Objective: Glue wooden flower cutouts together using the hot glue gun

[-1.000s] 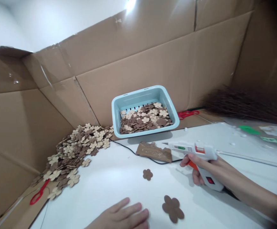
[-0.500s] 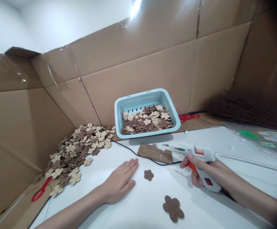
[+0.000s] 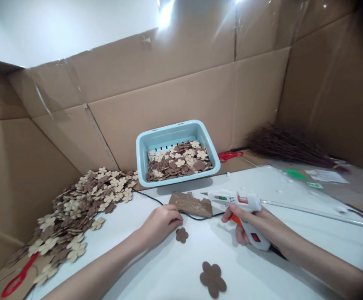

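Step in hand: by the look of it, gluing cut-out flowers, at the point where a small flower is being picked up while the glue gun waits
Left hand: resting on the white table, fingers curled loosely, fingertips just beside the small brown flower; whether they already touch it I cannot tell, and nothing is held
Right hand: closed around the handle of the glue gun, one finger on the orange trigger, nozzle pointing left toward the scrap of cardboard
Small brown flower: flat on the table, between the two hands, just in front of the cardboard scrap
Large brown flower: flat on the table, nearer the person, apart from both hands
Black cord: runs along the table and under the cardboard scrap
Blue tray: at the back against the cardboard wall, half filled with brown and pale flowers
Loose pile of flowers: heaped at the left edge of the table, with red scissors near its front end
Bundle of twigs: lying at the right, well away from the hands
Next move calls for: a pinch on the thin edge of the small flower to lift it off the smooth table, then the nozzle brought close with a light squeeze, fingers kept off the hot tip
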Motion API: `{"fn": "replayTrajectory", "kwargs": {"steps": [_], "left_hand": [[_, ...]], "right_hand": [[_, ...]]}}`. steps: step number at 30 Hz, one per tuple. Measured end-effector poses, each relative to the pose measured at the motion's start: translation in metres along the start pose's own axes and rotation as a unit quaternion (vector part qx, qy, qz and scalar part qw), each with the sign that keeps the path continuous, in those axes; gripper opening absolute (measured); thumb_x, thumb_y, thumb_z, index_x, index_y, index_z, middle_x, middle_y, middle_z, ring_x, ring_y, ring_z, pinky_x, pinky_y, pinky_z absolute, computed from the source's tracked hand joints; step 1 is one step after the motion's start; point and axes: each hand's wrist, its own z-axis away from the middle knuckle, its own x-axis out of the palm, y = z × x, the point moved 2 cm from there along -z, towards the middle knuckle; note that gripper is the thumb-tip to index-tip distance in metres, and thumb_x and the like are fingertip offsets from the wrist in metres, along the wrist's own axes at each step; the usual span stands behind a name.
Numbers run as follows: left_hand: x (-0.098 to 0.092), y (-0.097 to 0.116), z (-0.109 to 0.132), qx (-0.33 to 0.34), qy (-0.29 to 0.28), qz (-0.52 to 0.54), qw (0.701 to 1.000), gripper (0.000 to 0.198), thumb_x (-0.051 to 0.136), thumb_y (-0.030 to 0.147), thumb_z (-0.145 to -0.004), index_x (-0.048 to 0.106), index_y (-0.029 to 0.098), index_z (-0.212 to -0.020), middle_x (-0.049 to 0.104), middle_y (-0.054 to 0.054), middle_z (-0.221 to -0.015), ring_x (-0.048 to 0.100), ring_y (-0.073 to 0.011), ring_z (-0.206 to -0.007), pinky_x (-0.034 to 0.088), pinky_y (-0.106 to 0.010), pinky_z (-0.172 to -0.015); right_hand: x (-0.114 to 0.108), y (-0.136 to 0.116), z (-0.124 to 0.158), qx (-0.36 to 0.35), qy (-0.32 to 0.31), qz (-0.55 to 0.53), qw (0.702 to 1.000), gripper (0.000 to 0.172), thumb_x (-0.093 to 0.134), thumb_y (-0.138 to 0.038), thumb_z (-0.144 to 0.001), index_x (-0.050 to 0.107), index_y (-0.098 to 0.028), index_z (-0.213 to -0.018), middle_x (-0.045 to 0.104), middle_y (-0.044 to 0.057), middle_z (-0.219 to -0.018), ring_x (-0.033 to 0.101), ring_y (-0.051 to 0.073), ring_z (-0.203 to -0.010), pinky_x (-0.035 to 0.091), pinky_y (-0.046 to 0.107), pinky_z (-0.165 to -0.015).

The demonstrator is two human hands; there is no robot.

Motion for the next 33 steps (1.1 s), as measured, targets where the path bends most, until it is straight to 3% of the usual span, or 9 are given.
{"fn": "replayTrajectory", "kwargs": {"steps": [6, 22, 29, 33], "left_hand": [[0.004, 0.009, 0.002, -0.044, -0.004, 0.033, 0.998, 0.026, 0.041, 0.02, -0.092, 0.059, 0.017, -0.074, 0.059, -0.002, -0.08, 0.057, -0.0108, -0.061, 0.044, -0.021, -0.059], [0.012, 0.02, 0.003, -0.112, 0.022, 0.016, 0.993, 0.018, 0.037, 0.02, -0.091, 0.046, 0.019, -0.076, 0.057, -0.005, -0.082, 0.054, -0.0171, -0.07, 0.042, -0.028, -0.066], [0.012, 0.023, 0.004, -0.129, 0.024, 0.001, 0.991, 0.019, 0.034, 0.017, -0.091, 0.048, 0.019, -0.079, 0.059, -0.006, -0.084, 0.056, -0.0185, -0.073, 0.043, -0.03, -0.069], [0.01, 0.018, 0.002, -0.164, 0.006, 0.004, 0.986, 0.013, 0.044, 0.022, -0.087, 0.053, 0.019, -0.079, 0.062, -0.005, -0.083, 0.058, -0.0193, -0.074, 0.043, -0.028, -0.065]], "right_hand": [[0.001, -0.005, 0.004, 0.001, 0.002, -0.009, 1.0, 0.048, 0.048, -0.062, -0.082, 0.064, -0.017, -0.08, 0.063, 0.001, -0.046, 0.054, 0.013, -0.043, 0.035, 0.024, -0.049], [0.0, -0.005, 0.005, 0.002, 0.004, -0.022, 1.0, 0.045, 0.049, -0.059, -0.084, 0.065, -0.016, -0.081, 0.065, 0.002, -0.046, 0.052, 0.012, -0.042, 0.035, 0.023, -0.049], [0.001, -0.005, 0.004, 0.014, 0.006, -0.036, 0.999, 0.044, 0.051, -0.059, -0.082, 0.064, -0.016, -0.078, 0.064, 0.001, -0.046, 0.052, 0.011, -0.041, 0.035, 0.022, -0.047], [0.0, -0.003, 0.003, 0.006, 0.001, -0.035, 0.999, 0.045, 0.049, -0.059, -0.083, 0.064, -0.017, -0.078, 0.064, 0.001, -0.045, 0.053, 0.012, -0.041, 0.034, 0.022, -0.046]]}}
